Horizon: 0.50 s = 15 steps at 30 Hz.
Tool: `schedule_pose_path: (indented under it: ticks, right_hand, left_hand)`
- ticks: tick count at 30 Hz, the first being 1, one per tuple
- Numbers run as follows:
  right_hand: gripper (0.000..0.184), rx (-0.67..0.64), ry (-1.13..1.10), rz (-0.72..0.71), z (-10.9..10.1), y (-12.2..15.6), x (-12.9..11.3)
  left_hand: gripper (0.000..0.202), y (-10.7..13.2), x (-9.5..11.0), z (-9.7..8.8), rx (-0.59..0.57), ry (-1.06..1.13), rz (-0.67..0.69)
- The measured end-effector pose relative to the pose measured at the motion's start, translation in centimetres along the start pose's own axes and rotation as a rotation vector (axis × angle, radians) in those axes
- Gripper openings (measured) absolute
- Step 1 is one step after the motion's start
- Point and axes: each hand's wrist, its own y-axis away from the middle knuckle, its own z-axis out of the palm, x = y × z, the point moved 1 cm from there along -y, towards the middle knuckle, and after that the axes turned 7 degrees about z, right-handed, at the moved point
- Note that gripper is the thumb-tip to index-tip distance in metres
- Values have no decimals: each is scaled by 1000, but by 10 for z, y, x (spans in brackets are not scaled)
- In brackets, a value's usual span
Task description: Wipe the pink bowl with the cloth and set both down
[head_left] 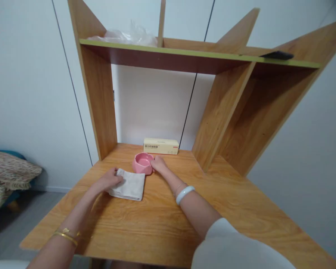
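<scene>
My right hand [158, 164] grips the right rim of a pink faceted bowl [142, 168], which looks like an ashtray, on the wooden desk. At the left edge of a folded white cloth [130, 185], my left hand [111, 180] holds the fabric between thumb and fingers. The cloth lies just in front of the bowl, its far edge close against the bowl's base. Inside the bowl I see only its pink surface.
A cream box [160, 146] with printed lettering stands at the back of the desk [156, 224]. Wooden shelving [168, 48] rises above, carrying a clear plastic bag [128, 36] and a dark flat object [278, 55]. A blanket-covered seat [12, 170] is at far left.
</scene>
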Motion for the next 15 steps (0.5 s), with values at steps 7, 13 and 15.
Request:
schedule_pose_path:
  ticks: [7,13,15]
  right_hand:
    - [16,-8,-32,-1,24,-7,-27]
    - [20,-55,-128,-22,30,-5,-32]
    - [27,-87,-188,-31,26,-2,-27]
  left_hand:
    - [17,14,11,3,-15,-705,359]
    - [21,31,16,25,-218,-621,331]
    - [19,33,20,29,-185,-586,305]
